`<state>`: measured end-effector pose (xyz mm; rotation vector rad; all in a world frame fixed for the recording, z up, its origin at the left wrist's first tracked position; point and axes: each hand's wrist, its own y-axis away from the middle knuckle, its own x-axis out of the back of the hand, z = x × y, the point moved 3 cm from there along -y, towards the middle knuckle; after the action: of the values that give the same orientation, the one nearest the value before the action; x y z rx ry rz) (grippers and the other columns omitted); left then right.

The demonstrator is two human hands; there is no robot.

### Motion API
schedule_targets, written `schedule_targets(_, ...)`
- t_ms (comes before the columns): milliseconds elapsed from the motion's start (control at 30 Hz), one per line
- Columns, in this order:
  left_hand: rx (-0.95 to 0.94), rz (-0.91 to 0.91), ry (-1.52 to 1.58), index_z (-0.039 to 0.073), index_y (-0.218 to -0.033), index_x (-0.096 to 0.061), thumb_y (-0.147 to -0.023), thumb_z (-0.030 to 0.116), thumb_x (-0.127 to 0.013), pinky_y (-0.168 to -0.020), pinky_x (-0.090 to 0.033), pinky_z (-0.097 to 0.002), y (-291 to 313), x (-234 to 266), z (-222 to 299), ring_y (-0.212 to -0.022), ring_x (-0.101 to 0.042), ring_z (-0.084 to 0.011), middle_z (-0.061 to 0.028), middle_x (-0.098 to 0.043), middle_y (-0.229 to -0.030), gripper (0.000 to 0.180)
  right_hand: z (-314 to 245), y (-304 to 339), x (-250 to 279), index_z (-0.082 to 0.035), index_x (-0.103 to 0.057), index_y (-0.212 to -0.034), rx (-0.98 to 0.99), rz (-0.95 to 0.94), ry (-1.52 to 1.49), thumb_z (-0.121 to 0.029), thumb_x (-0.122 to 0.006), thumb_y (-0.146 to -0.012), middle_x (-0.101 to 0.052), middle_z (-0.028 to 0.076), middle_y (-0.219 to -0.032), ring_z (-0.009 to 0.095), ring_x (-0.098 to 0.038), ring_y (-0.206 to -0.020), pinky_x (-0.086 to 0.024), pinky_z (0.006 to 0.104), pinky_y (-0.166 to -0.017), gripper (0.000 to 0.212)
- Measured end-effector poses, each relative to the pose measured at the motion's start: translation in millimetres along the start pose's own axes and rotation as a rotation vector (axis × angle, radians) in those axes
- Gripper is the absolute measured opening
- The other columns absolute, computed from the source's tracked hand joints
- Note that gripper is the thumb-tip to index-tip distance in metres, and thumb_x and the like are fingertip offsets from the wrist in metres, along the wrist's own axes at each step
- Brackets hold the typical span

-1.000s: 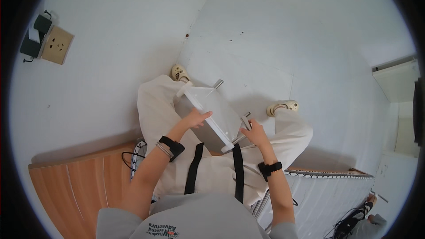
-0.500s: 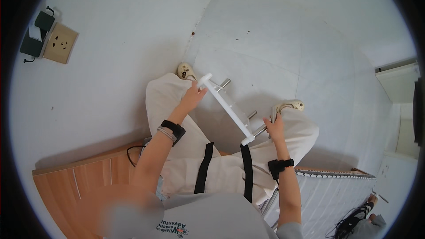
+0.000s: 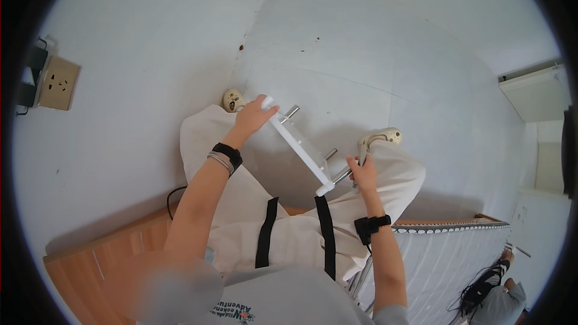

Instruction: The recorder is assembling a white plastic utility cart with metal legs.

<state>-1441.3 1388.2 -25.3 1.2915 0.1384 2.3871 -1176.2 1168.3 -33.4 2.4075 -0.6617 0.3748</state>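
Note:
Between my knees is a white frame (image 3: pixel 299 145), a long bar with rounded ends, tilted from upper left to lower right. Short silver tubes (image 3: pixel 291 113) stick out from its far side. My left hand (image 3: pixel 255 115) is closed round the frame's upper left end. At the lower right end, my right hand (image 3: pixel 364 174) is closed on a silver metal tube (image 3: pixel 342 174) that meets the frame there. A slim grey metal piece (image 3: pixel 362 153) shows above my right fingers; its kind and how it joins the tube are hard to make out.
I sit on a wooden-slatted seat (image 3: pixel 129 244), with a pale wall at left holding a beige socket plate (image 3: pixel 59 83). A pale quilted mattress (image 3: pixel 433 259) lies at right, with another person (image 3: pixel 497 301) beyond it. A white cabinet (image 3: pixel 533 93) stands far right.
My left hand has shifted further over the frame's upper end. Both hands and the frame appear slightly further left, along with the whole view. My right hand keeps its hold.

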Motion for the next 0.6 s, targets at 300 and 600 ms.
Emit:
schedule_targets(300, 0.11, -0.05, 0.127, 0.001, -0.102, -0.053, -0.071, 0.032, -0.059, -0.063, -0.047, -0.0386, -23.9, -7.6, -10.8, -0.073, -0.061, -0.0321, -0.0202, -0.061, -0.081, 0.044, 5.0, -5.4, 2.9, 0.003, -0.051, -0.087, 0.003, 0.01, -0.018, -0.029, -0.069, -0.072, -0.055, 0.009, -0.061, 0.015, -0.054, -0.045, -0.043, 0.0267, -0.04, 0.04)
schedule_targets(600, 0.136, -0.273, 0.283, -0.003, -0.091, -0.057, -0.069, 0.033, -0.064, -0.045, -0.042, -0.0335, -34.9, -13.3, -44.2, -0.051, -0.054, -0.0218, -0.0148, -0.059, -0.073, 0.043, 3.9, -1.3, -6.1, 0.001, -0.054, -0.085, 0.154, -0.044, 0.094, -0.028, -0.069, -0.071, -0.055, 0.01, -0.059, 0.017, -0.054, -0.046, -0.043, 0.0283, -0.043, 0.036)
